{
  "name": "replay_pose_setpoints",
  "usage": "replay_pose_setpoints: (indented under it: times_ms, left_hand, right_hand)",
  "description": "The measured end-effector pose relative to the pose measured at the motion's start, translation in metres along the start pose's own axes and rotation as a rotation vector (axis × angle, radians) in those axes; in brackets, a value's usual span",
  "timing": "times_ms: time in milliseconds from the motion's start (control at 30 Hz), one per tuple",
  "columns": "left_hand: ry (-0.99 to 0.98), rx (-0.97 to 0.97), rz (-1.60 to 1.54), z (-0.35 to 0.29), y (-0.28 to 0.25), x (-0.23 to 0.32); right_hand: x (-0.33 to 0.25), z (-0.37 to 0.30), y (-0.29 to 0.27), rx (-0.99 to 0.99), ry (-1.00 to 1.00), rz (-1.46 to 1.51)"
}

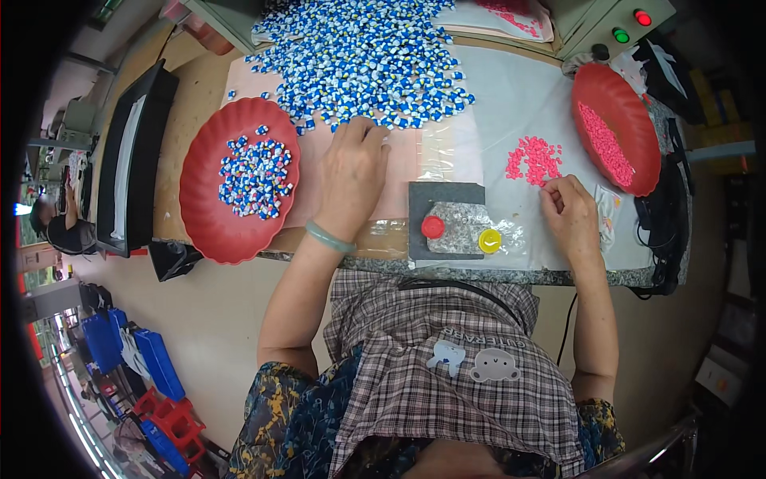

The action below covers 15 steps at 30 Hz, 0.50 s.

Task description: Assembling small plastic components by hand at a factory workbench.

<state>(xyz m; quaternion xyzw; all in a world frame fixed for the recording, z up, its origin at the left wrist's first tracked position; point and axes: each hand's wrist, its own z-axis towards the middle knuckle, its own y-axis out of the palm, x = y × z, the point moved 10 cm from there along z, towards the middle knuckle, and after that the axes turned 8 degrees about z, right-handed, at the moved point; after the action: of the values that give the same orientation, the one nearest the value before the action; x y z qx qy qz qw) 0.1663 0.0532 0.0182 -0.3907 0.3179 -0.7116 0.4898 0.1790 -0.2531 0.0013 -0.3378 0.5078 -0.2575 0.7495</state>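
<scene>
While left hand (356, 172) and right hand (571, 215) seemingly pick upper-centre blue-white pieces (359, 68) and right-side pink pieces (541, 161), fingers look narrow, grip unclear; next likely needs light pinching.

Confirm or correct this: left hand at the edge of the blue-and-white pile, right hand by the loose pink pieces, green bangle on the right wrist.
No: the head view shows the green bangle on the left wrist. The left hand is at the edge of the blue-and-white pile and the right hand by the loose pink pieces, as stated.
</scene>
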Motion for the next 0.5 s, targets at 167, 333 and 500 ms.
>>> replay_pose_setpoints:
  times_ms: [167,333,500]
  left_hand:
    - [0.026,0.007,0.054,0.01,0.015,-0.007]
    - [0.015,-0.018,0.037,0.017,0.013,0.002]
    - [0.013,0.025,-0.013,0.009,0.003,0.014]
  right_hand:
    - [-0.002,0.001,-0.003,-0.034,0.05,0.053]
    - [0.015,-0.016,0.012,-0.176,0.359,0.475]
    - [-0.007,-0.025,0.034,-0.295,0.46,0.896]
